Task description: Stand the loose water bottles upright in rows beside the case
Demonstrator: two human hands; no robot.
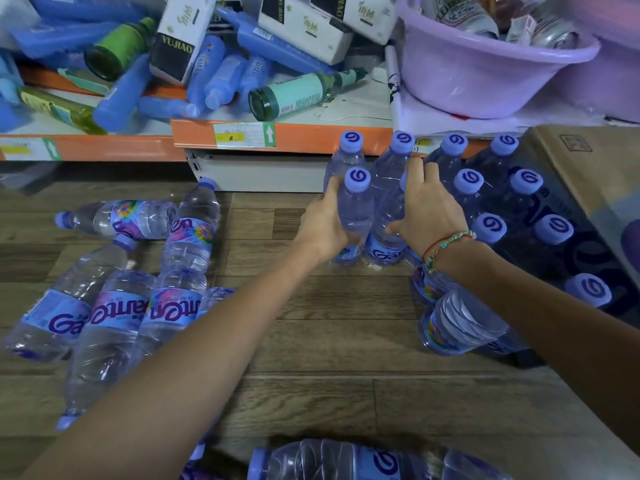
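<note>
two bare forearms, no sleeves in view

both arms are uncovered from the bottom edge of the view up to the hands. the left hand [323, 225] wears nothing, with no ring, watch or band showing. just behind the right hand [427, 211], at the wrist, sits a beaded bracelet [450, 241] of small turquoise and pale beads, with a thin red cord [437, 243] running alongside it. nails look short and unpainted where they show.

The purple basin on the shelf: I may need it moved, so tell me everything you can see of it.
The purple basin is round, pale lilac, plastic-looking, with a rolled rim. It sits upright on the white shelf at upper right, above the standing bottles. Cans and small packages fill it. Another purple form presses against its right side. Neither hand touches it.
</note>
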